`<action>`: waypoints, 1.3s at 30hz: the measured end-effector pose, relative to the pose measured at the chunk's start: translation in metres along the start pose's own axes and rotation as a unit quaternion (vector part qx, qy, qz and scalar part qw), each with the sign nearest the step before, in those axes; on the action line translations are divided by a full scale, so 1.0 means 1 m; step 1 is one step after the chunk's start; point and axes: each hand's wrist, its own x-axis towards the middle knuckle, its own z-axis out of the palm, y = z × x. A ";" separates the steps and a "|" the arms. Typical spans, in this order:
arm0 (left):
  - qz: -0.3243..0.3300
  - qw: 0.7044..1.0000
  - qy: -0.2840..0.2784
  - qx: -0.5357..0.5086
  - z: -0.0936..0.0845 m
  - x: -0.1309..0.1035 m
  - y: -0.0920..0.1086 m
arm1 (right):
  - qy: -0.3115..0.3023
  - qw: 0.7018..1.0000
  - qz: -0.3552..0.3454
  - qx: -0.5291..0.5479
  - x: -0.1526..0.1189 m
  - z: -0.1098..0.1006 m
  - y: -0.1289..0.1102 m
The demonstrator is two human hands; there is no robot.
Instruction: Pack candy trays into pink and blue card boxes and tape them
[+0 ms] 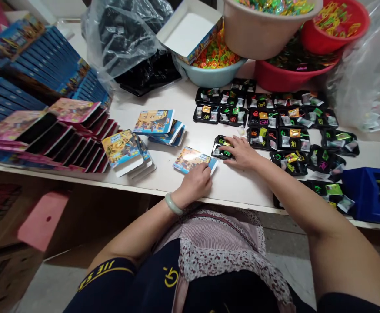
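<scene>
My left hand (pixel 195 186) is closed on the near right edge of a small printed blue box (pixel 190 159), which lies flat near the table's front edge. Its thumb and curled fingers press on the box's corner. Just right of it, my right hand (pixel 242 152) grips a small black tray (pixel 218 141) from above, fingers across its right side. Bright green pieces and a little white packet show in that tray. Tray and box lie close together, with a narrow gap between them. The undersides of both hands are hidden.
Filled black trays (pixel 263 117) cover the right side, near a blue tape dispenser (pixel 369 193). Printed boxes (pixel 154 121) and pink boxes (pixel 75 111) are stacked leftward. Behind stand a light blue basin (pixel 209 74), a beige tub (pixel 261 37) and red basins (pixel 294 78).
</scene>
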 end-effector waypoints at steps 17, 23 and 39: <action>-0.049 0.950 0.087 -0.295 -0.016 -0.004 -0.023 | 0.023 0.999 -0.030 0.012 0.003 0.011 0.003; -0.093 0.919 0.102 -0.370 -0.021 0.002 -0.033 | 0.053 0.996 -0.074 0.018 -0.025 0.002 -0.007; -0.093 0.860 -0.007 -0.501 -0.023 0.016 -0.032 | 0.095 0.983 -0.113 0.109 -0.078 0.009 -0.049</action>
